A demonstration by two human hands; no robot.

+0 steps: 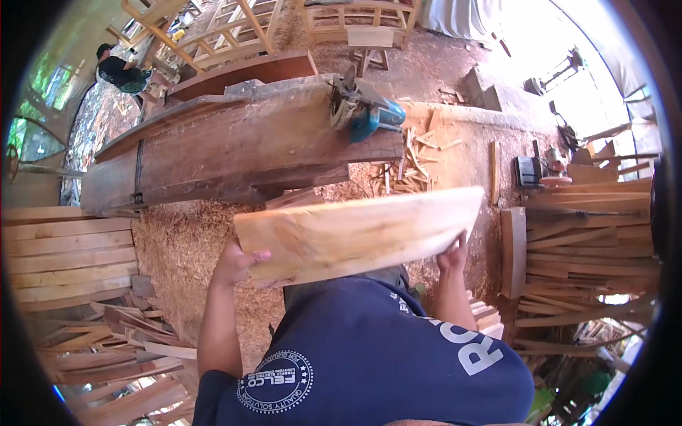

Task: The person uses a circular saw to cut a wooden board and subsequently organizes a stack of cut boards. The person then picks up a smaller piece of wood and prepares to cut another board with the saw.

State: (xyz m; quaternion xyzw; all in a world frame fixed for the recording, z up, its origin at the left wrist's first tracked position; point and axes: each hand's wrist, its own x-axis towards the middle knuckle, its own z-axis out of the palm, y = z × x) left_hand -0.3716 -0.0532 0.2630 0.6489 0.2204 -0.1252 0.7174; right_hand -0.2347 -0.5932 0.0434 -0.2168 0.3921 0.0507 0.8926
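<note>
A pale wooden board [359, 234] with streaked grain spans the space in front of my body, held between both hands. My left hand [238, 263] is closed on its left end, the thumb on the near face. My right hand [452, 253] grips the lower right corner, its fingers partly hidden by the board. Beyond the board lies a long, dark, weathered timber workbench [227, 149]. A teal power saw [373, 117] rests near that bench's right end.
Stacked planks [64, 252] and offcuts [121, 362] fill the left; more lumber [582, 248] lies right. Wood scraps [415, 160] and shavings cover the floor. Wooden frames [355, 14] stand at the back. A person in dark clothing [117, 71] is at the upper left.
</note>
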